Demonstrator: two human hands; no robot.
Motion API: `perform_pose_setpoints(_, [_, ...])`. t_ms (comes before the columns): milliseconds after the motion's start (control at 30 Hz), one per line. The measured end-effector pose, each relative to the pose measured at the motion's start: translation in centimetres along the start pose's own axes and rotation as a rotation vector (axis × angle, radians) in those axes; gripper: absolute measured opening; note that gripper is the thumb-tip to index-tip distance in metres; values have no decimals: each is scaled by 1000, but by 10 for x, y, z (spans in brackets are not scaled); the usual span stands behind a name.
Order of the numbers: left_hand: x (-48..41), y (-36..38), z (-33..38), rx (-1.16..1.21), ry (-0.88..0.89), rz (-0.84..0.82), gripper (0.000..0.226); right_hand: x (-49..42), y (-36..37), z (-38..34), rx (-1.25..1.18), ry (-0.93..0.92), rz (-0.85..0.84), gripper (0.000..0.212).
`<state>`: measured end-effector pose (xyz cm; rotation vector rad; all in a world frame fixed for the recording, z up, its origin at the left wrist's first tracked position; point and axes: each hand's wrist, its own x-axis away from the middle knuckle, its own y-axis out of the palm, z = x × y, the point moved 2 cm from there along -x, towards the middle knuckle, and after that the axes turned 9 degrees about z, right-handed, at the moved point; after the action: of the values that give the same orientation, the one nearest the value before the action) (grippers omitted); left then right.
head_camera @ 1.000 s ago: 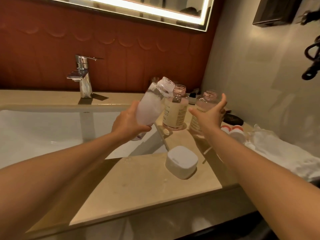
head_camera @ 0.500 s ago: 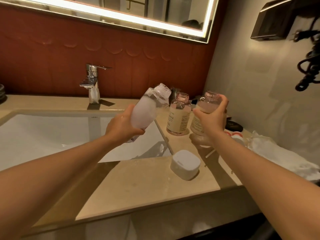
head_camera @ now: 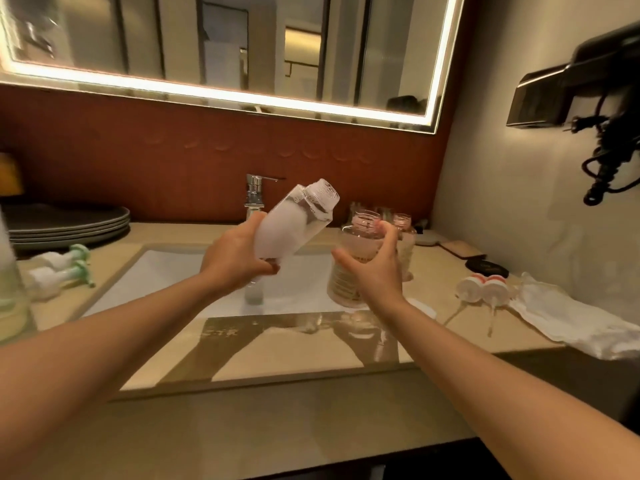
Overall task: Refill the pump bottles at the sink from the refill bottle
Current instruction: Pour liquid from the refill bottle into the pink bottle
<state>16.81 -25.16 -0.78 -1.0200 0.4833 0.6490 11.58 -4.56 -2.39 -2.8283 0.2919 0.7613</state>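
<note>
Left hand (head_camera: 235,259) is gripping the refill bottle (head_camera: 294,226) round its lower half, fingers wrapping the body. The bottle is tilting up and to the right over the sink (head_camera: 162,278), uncapped. White liquid is sitting in its lower part and the neck end is looking clear. Its open neck is pointing up-right, hanging just above and left of the pump bottle (head_camera: 346,251) mouth, not touching it.

Right hand (head_camera: 375,275) is holding that pump bottle. The fingers are curling round its shoulder and the thumb is sticking out on the left side. The bottle is uncapped and roughly upright at the sink's right edge. Cannot tell if its base is resting on the counter (head_camera: 294,348).

A second bottle (head_camera: 405,237), also uncapped, is standing on the counter just behind the right hand.

Two red-and-white pump heads (head_camera: 483,289) are lying on the counter to the right, tubes pointing this way, beside a white cloth (head_camera: 571,317). Two green pumps (head_camera: 62,271) are lying left of the sink, in front of a plate stack (head_camera: 69,223). The faucet (head_camera: 254,194) is standing behind the left hand.
</note>
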Motion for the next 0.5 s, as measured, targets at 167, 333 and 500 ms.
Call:
perform_pose_setpoints(167, [20, -26, -23, -134, 34, -19, 69, 43, 32, 1, -46, 12, -138, 73])
perform_pose_setpoints(333, [26, -39, -31, -223, 65, 8, 68, 59, 43, -1, -55, -30, -171, 69])
perform_pose_setpoints(500, [19, -50, -29, -303, 150, 21, 69, 59, 43, -2, -52, -34, -188, 69])
